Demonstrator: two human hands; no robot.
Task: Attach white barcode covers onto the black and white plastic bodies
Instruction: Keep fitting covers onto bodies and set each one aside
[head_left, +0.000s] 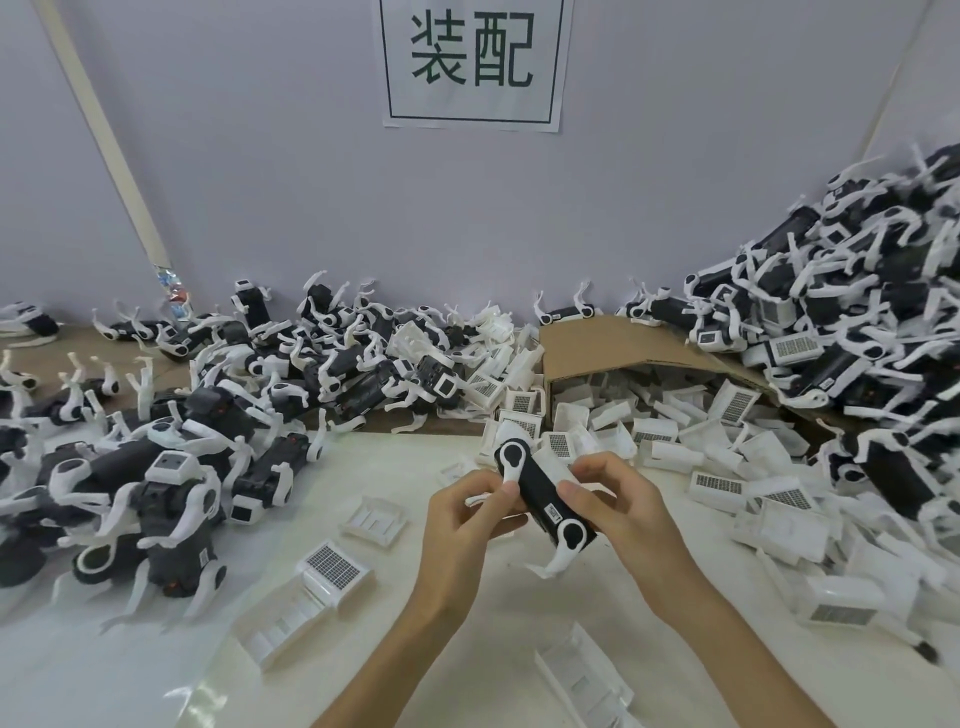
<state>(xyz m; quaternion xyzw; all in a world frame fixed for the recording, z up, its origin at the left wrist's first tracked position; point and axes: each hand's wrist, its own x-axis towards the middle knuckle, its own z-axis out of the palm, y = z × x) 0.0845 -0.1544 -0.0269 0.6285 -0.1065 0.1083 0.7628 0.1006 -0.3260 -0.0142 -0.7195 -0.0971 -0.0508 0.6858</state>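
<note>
- Left hand and right hand are pinching one black and white body over the bench's middle.
- Its long axis is running far-left to near-right; a barcode cover is lying leftward, nearer the left hand.

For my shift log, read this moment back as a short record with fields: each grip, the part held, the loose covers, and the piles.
left grip: curled round the black and white body, near its upper end
right grip: holds the same body from its right side
held body: tilted, above the table; cover fitted or not, cannot tell
loose covers: spilling from the cardboard box, several on the table
heaps of bodies: left pile and right pile
</note>
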